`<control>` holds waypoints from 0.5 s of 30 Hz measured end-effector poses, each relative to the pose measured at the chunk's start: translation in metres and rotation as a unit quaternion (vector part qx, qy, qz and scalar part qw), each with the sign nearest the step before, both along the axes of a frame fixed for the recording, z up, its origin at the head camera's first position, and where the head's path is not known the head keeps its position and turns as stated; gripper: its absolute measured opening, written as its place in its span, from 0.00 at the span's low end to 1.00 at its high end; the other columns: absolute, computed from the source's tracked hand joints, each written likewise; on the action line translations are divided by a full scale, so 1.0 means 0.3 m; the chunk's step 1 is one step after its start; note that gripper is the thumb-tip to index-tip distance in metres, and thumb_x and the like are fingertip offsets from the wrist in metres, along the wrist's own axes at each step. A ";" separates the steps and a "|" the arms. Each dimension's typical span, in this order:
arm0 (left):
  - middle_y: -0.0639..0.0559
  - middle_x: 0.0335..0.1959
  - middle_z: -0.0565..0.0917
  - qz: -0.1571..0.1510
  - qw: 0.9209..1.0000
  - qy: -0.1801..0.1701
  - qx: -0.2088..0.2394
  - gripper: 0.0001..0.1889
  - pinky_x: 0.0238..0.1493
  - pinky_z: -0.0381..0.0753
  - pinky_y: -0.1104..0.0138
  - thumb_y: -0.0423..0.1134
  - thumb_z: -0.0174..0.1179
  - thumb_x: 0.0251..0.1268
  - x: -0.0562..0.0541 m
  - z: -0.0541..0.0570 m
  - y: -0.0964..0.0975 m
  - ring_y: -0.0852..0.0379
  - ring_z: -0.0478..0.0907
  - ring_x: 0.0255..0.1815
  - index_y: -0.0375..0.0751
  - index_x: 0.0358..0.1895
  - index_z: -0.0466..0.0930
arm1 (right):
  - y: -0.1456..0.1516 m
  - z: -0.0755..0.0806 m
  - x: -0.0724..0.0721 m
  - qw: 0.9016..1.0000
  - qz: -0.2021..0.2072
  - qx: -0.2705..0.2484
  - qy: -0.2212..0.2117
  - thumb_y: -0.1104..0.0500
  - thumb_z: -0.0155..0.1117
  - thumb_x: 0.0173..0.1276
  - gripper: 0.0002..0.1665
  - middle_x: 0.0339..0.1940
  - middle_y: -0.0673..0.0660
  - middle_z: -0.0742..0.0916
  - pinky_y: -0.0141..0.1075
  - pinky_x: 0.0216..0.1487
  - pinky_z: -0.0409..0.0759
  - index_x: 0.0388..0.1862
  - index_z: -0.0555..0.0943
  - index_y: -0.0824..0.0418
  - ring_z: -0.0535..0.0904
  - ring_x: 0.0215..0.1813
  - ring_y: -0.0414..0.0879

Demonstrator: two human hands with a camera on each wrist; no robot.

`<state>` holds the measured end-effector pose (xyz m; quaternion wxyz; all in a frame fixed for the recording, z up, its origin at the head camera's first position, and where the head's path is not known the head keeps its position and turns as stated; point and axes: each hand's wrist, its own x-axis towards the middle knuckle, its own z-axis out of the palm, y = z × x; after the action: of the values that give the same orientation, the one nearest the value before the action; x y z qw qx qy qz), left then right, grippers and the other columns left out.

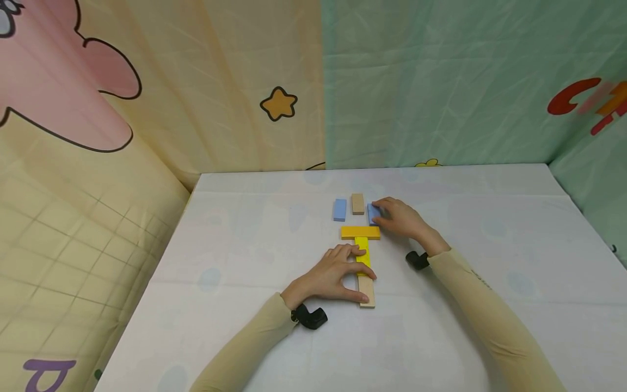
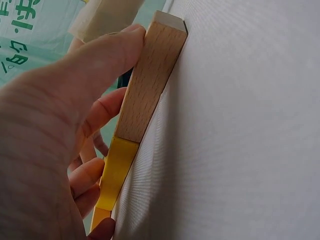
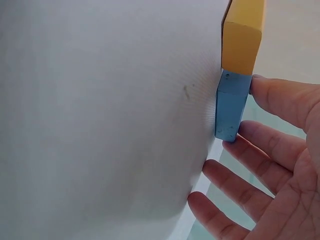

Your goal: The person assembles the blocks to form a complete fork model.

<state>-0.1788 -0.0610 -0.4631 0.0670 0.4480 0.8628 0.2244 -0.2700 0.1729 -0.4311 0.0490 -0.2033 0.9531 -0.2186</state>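
Note:
A plain wooden block [image 1: 367, 291] lies lengthwise on the table, end to end with a bright yellow block [image 2: 118, 167]. My left hand [image 1: 338, 274] rests over these two, thumb on the wooden block near its close end and fingertips on the yellow one. Crosswise at the far end sits an orange-yellow block [image 1: 360, 233]. Just beyond it, my right hand [image 1: 403, 219] pinches a small blue block [image 3: 231, 107] between thumb and fingers. In the right wrist view that block's end meets the orange-yellow block, and the other fingertips are spread near the tabletop.
Farther back lie a second blue block [image 1: 339, 209] and a small wooden block [image 1: 357, 204], side by side with gaps. A white cloth covers the table [image 1: 235, 234]. Printed curtains [image 1: 220, 81] hang behind it and at both sides.

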 end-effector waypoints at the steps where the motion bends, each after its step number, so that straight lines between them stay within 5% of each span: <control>1: 0.52 0.65 0.63 0.001 1.000 0.000 -0.001 0.23 0.62 0.56 0.59 0.66 0.62 0.52 0.000 0.000 0.000 0.55 0.53 0.68 0.71 0.52 0.78 | 0.001 0.001 0.001 1.000 0.000 -0.002 0.000 0.56 0.62 0.68 0.30 0.61 0.69 0.74 0.54 0.62 0.65 0.63 0.71 0.71 0.69 0.62 0.62; 15: 0.52 0.67 0.64 0.002 1.000 0.006 0.012 0.15 0.60 0.58 0.58 0.61 0.54 0.65 -0.004 -0.007 0.002 0.54 0.51 0.70 0.70 0.52 0.79 | 0.029 0.008 -0.011 0.998 0.050 -0.010 -0.026 0.57 0.61 0.69 0.32 0.63 0.71 0.71 0.55 0.63 0.62 0.65 0.67 0.73 0.66 0.64 0.64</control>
<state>-0.1799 -0.0603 -0.4653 0.0561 0.4480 0.8615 0.2325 -0.2732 0.1816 -0.4286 0.0825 -0.2451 0.9380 -0.2310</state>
